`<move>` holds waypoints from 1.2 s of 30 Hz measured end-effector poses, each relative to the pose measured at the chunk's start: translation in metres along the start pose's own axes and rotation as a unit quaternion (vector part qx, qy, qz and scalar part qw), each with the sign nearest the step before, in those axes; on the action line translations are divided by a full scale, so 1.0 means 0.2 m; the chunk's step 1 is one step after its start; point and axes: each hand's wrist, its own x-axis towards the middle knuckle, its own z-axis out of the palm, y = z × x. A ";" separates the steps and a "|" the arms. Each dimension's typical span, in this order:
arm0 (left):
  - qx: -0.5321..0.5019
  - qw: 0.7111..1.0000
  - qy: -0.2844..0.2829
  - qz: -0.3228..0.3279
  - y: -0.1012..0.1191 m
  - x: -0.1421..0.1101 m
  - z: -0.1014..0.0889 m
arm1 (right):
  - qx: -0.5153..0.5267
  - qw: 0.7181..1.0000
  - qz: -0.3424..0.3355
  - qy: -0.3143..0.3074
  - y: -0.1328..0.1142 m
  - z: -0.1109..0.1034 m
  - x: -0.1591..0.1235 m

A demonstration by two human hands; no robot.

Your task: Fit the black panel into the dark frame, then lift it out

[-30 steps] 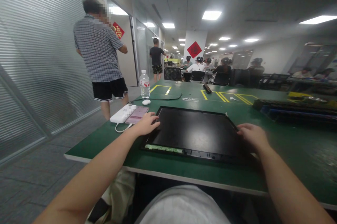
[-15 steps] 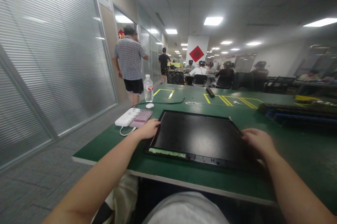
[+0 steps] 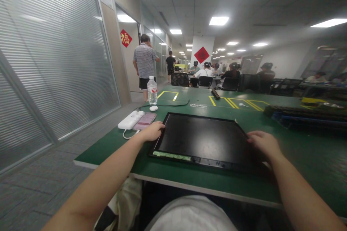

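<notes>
A flat black screen panel (image 3: 203, 138) in a thin dark frame lies on the green table (image 3: 114, 157) in front of me. Along its near edge runs a green circuit strip (image 3: 172, 156). My left hand (image 3: 153, 131) grips the panel's left edge, fingers closed around the rim. On the opposite side, my right hand (image 3: 262, 142) has its thumb and fingers closed on the right edge. The undersides of the fingers are hidden. Just beyond my left hand lie a phone (image 3: 145, 120) and a white power bank (image 3: 129, 119) joined by a white cable.
A water bottle (image 3: 152, 90) stands behind a small white oval object (image 3: 153, 108). A dark cable crosses the table. Yellow tape lines and a small dark block (image 3: 215, 94) are farther back. Dark and blue blurred items (image 3: 303, 119) lie at right. Several people sit beyond; two stand by the glass wall.
The person in the checked shirt has walked farther away and to the right, uncovering a red door sign. My hands and the panel hold nearly the same place.
</notes>
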 end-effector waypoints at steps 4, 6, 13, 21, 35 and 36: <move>-0.005 1.000 0.012 -0.017 0.00 0.00 0.01 | 0.013 1.000 0.007 -0.006 -0.02 0.00 -0.02; -0.007 0.999 0.020 -0.038 0.01 -0.01 0.01 | 0.008 1.000 0.005 -0.007 -0.02 0.00 -0.02; 0.006 0.997 0.041 -0.065 0.02 0.01 0.04 | 0.005 1.000 -0.007 0.022 0.02 0.01 0.02; -0.039 0.996 0.043 -0.065 0.01 0.00 0.06 | -0.052 0.998 0.000 0.046 0.08 0.03 0.08; -0.399 0.902 0.117 -0.121 0.04 0.00 0.03 | -0.042 0.998 -0.033 0.011 0.09 0.07 0.08; -0.445 0.879 0.120 -0.124 0.05 0.00 0.02 | -0.043 0.999 -0.031 0.010 0.09 0.07 0.09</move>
